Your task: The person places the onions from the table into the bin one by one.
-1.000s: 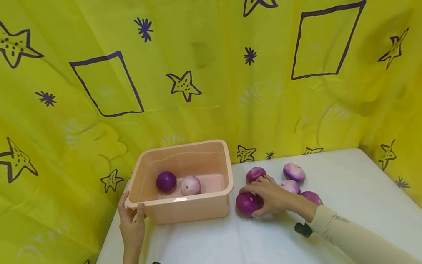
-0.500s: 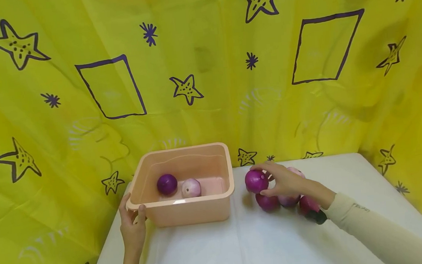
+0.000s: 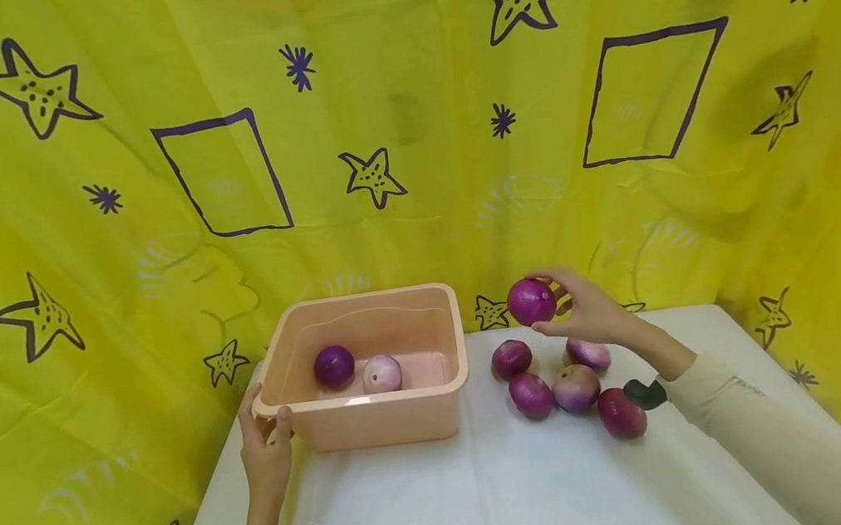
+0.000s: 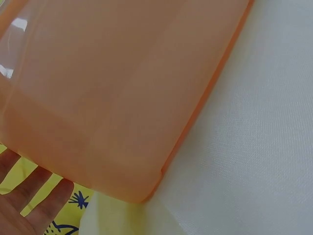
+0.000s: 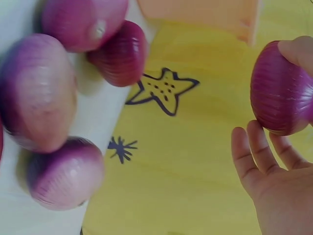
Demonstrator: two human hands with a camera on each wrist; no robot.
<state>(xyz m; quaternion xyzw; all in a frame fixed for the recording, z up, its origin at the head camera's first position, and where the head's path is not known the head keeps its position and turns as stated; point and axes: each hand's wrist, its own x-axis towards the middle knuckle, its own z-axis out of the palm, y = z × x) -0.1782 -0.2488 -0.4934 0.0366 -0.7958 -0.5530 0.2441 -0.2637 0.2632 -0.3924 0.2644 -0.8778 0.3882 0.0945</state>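
Here the right hand (image 3: 590, 310) pinches a round, dark purple onion (image 3: 531, 300) in its fingertips, lifted clear of the white tabletop (image 3: 530, 486) — level with the rim of the peach plastic tub (image 3: 374, 421), just right of it. The left hand (image 3: 264, 447) clasps the tub's near-left corner, thumb over the rim, apparently to steady it. Five more purple onions (image 3: 552, 388) lie clustered below the raised one; two rest inside the tub.

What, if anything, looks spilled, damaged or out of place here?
Nothing stands out. The peach tub sits flat, steadied by the left hand; the right hand holds a red onion above five loose onions.
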